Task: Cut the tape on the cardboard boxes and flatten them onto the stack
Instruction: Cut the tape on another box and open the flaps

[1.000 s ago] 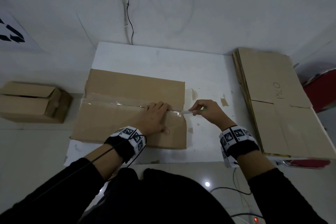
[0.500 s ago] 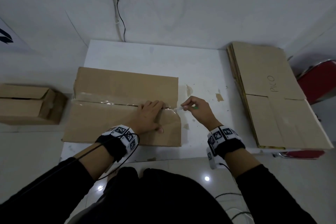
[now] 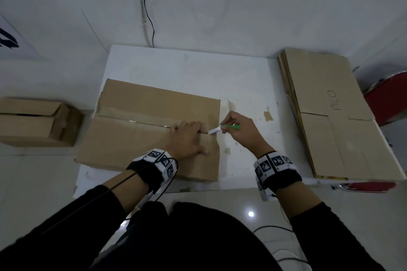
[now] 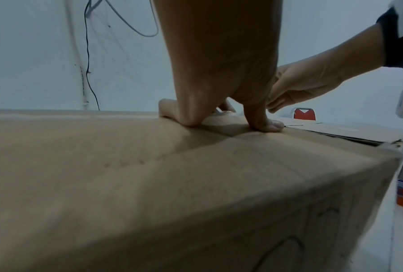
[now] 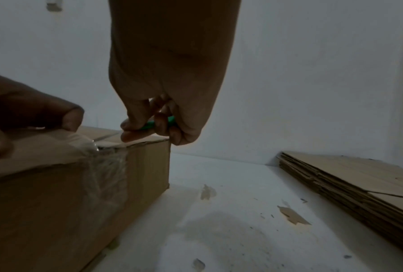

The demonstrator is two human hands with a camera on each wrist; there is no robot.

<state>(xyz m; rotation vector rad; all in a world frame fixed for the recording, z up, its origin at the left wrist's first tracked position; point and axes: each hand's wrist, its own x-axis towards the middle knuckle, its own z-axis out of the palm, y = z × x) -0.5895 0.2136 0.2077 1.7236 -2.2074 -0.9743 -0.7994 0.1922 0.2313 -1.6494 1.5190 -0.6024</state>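
Observation:
A brown cardboard box lies on the white table, its top seam covered with clear tape. My left hand presses flat on the top near the seam's right end, fingers spread. My right hand pinches a green-handled cutter; its white tip sits at the seam by the box's right edge. In the right wrist view the cutter is held over the box corner, above wrinkled tape on the end face. A stack of flattened boxes lies to the right.
Another cardboard box stands on the floor left of the table. Torn bits of cardboard stick to the table between box and stack. A red object sits behind the stack. Cables run down the wall.
The right hand with the cutter has drawn closer to the box's right edge and the left fingertips. The left hand stays pressed on the box top. The head view shifted slightly.

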